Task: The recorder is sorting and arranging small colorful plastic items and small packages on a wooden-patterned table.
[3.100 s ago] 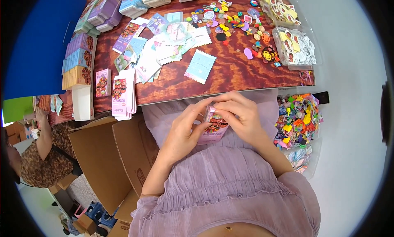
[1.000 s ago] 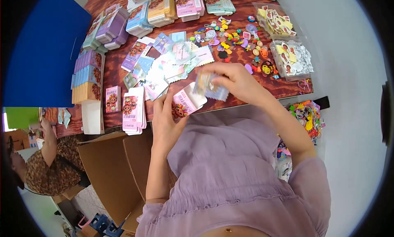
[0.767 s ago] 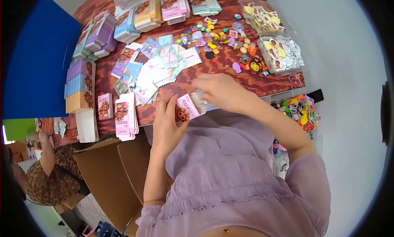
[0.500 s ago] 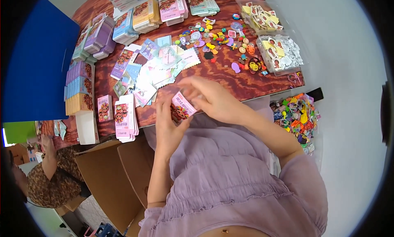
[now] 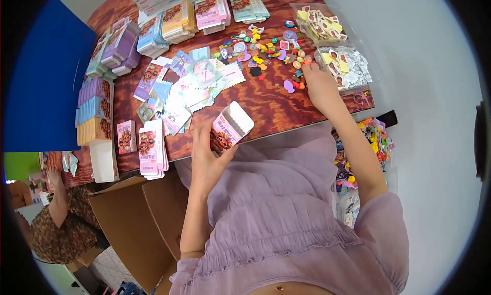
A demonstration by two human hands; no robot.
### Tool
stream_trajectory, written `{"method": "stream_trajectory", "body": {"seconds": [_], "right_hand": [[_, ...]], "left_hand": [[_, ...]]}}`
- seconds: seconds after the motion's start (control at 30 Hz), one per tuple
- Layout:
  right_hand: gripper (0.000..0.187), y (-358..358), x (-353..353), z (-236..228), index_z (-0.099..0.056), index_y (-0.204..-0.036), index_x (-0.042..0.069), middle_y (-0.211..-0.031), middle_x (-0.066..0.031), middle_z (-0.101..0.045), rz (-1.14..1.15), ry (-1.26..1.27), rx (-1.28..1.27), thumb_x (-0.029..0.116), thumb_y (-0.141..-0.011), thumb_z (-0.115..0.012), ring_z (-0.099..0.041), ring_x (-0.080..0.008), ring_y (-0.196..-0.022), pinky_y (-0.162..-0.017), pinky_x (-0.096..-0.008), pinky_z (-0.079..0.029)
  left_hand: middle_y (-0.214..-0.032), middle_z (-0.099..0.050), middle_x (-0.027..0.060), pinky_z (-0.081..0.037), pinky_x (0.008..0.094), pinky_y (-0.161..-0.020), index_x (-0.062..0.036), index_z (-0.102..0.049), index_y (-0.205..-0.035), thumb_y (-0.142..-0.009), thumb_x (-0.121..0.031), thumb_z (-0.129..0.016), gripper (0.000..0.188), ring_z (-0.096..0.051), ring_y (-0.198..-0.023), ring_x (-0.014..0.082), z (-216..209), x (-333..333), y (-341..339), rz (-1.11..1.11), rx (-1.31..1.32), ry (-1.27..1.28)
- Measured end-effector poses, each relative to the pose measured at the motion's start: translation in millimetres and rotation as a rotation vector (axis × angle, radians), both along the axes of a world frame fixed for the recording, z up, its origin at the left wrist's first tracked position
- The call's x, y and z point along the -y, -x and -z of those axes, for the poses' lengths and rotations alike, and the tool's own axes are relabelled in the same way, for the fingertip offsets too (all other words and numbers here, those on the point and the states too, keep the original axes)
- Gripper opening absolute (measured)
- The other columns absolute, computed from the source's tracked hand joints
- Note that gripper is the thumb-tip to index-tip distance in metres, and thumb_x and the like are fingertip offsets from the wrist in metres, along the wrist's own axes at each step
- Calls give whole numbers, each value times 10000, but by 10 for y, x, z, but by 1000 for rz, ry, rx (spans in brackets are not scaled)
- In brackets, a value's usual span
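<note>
Nearest me is the lilac dress [image 5: 291, 203], and below the bench's near edge I see an open cardboard box [image 5: 115, 213] to the left and a heap of bright plastic bits [image 5: 371, 141] to the right. The two hands are well apart. The left hand [image 5: 207, 152] is clamped around the lower part of a pink box [image 5: 227, 132] at the near edge of the bench [image 5: 276, 106]; I can't tell whether the box also rests on the wood. It tilts to the right, its white flap [image 5: 240, 115] standing open. At the near left corner I have a stack of pink cartons [image 5: 148, 152], a small pink box standing by itself [image 5: 126, 136] just beside it, and a white tray [image 5: 105, 164] of purple, blue and orange boxes along the left edge. Past the left hand, loose cards [image 5: 199, 90] overlap in a pile. The right hand [image 5: 322, 88] reaches in over the right part of the bench, its fingertips down at the scattered trinkets [image 5: 268, 53]; I can't tell whether they grip one. Just beside it, along the right edge, sit two clear trays [image 5: 353, 87] of paper pieces. Blue, orange, pink and green carton stacks [image 5: 179, 19] line the far edge.
</note>
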State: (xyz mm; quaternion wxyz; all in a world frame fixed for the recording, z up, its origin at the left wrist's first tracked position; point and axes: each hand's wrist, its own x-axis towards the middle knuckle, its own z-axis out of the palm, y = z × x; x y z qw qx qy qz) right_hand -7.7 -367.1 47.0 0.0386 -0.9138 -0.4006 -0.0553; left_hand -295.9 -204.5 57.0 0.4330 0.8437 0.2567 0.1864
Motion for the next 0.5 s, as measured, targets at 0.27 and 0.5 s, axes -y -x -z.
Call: {"method": "stream_trajectory", "body": {"seconds": [0.27,0.5], "right_hand": [[217,119,-99,-35,-645,-1078,51,-968,-172,-613,-218,-190,-199,84,-866,-617,-630,-379,-884,-767,-479,-497],[156,125,-214,73,-610,-911,30,-951,-143,-632,-112,-141,-348,158,-847,-674,-621,-358,-891,-758,-438,-483]], "left_hand": [[-1225,-523,150,-477,388,-907,-10,-485,-1331,-725,-101,-788,684,-555,-1115,317,46,9,-40,11,-51,11],[-1234,-523,127,-488,351,-891,-3,-503,-1325,-712,-92,-797,686,-560,-1114,265,15,12,-60,31,-28,60]]}}
